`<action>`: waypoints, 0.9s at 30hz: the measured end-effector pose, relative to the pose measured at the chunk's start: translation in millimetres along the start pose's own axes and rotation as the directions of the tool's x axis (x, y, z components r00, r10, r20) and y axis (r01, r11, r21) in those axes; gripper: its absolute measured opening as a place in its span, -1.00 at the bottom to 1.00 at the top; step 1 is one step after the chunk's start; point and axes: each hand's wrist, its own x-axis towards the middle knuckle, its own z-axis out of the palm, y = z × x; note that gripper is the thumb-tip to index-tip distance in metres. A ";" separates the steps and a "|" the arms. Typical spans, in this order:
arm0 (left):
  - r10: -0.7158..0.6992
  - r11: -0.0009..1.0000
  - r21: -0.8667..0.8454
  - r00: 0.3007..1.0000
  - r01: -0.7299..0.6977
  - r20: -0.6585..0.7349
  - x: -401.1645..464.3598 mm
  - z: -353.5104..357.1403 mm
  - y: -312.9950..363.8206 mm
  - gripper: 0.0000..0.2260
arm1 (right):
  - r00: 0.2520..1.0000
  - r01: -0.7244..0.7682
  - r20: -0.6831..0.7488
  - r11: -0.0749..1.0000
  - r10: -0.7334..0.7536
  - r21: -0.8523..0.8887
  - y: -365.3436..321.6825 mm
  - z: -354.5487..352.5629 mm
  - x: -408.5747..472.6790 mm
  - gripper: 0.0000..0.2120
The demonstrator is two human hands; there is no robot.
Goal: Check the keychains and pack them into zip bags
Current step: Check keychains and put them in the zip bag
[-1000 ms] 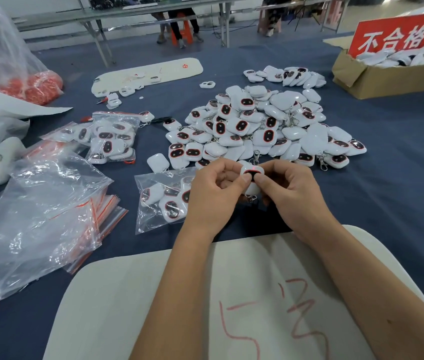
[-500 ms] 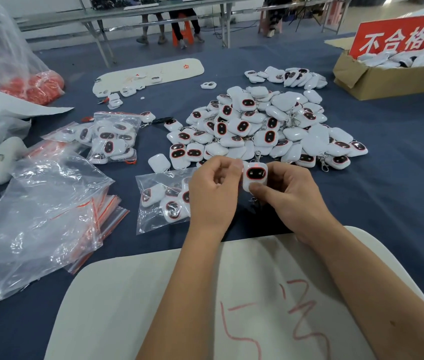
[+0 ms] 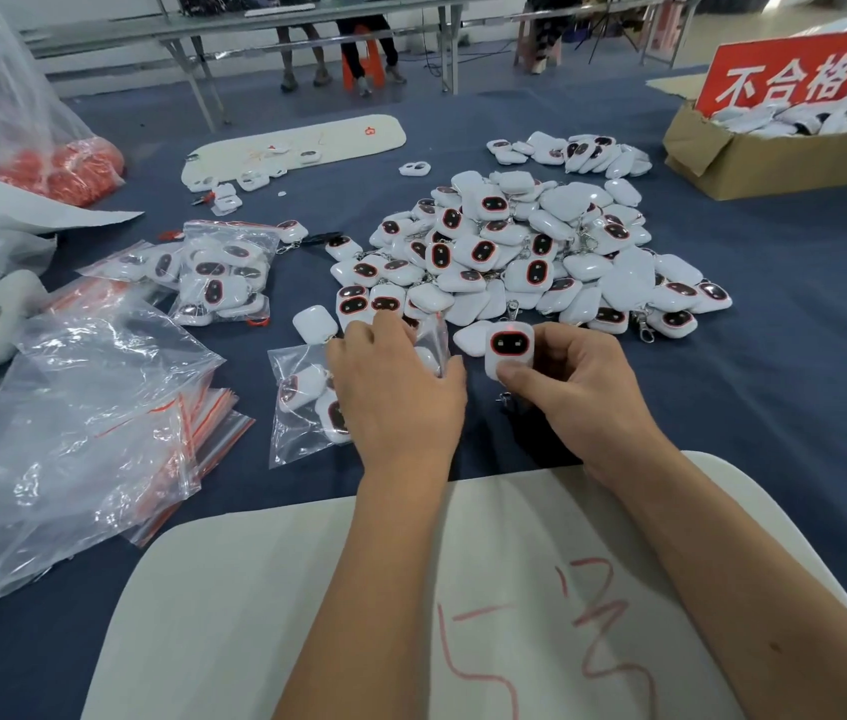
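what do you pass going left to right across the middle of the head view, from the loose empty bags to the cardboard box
stack of empty zip bags → half-filled zip bag → left hand on that bag → keychain pinched in right hand → cardboard box, farther back at the right edge

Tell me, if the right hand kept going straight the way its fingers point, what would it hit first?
The right hand holds a keychain and its fingers point up-left. Going on, it would probably meet the raised mouth of the zip bag that the left hand grips, though depth is hard to judge.
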 end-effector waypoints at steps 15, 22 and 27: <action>0.197 0.902 -0.370 0.975 -0.222 -0.106 -7.7 -7.8 16.3 -0.80 | 0.982 0.036 0.185 0.998 -0.045 0.049 2.7 7.8 1.2 -0.81; 0.305 0.866 -0.358 0.937 -0.348 -0.173 -13.0 -4.5 21.5 -0.78 | 0.967 0.094 0.217 0.979 -0.133 0.181 -3.0 5.4 -1.4 -0.87; 0.198 0.846 -0.435 0.939 -0.308 -0.281 -14.1 -6.1 20.4 -0.79 | 0.898 0.209 0.372 0.972 -0.235 0.108 -11.4 12.6 -6.8 -0.70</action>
